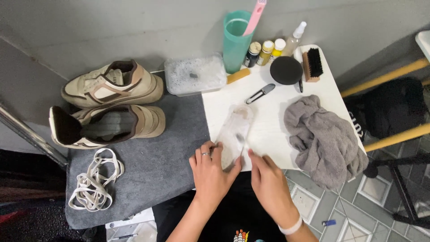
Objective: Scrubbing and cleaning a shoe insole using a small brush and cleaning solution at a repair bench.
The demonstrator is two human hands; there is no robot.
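So both hands are down at the near edge of the white board (273, 130), working on a pale shoe insole (234, 134) that lies flat on it, running lengthwise away from the person. The left hand (210, 172) is planted on the near end of the insole with fingers spread and pressing down — more of a flat pin than a wrap-around grasp. The right hand (268, 183) sits just beside it on the right, fingers pinched on the handle of a small brush (241, 142) whose head rests on the insole's middle, so the insole stretches out ahead of both hands.

Around it: a crumpled grey towel (322, 139) hangs off the board's right side, small black snips (260, 93) lie just past the insole's far end, and further back there's a round black tin (286, 70), a wooden brush with black bristles (312, 64), some little bottles (266, 51) and a teal cup (236, 40). On the grey mat (165, 157) to the left — two beige and brown sneakers (109, 103), a tub of sudsy water (195, 75), and a pile of off-white laces (95, 179).
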